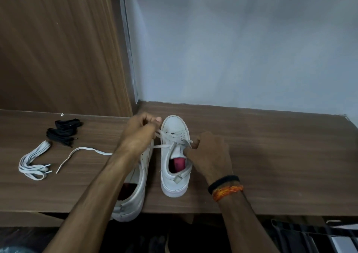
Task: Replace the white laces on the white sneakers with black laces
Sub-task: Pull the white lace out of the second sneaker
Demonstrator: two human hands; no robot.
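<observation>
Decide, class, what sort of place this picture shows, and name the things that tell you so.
Probably a room in a home, at a built-in shelf: a brown wood-grain laminate shelf meets a plain grey painted wall and a tall brown wood-grain laminate side panel.

Head camera, close, looking down at tabletop [271,156].

hands [174,136] unlacing white sneaker [175,156], wooden table [271,156]

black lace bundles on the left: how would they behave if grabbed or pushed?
The black laces lie in loose flat loops, so they are probably floppy and would droop and unravel if lifted by one strand. They look thin and light, so a push would likely bunch them on the wooden shelf rather than slide them whole.
</observation>
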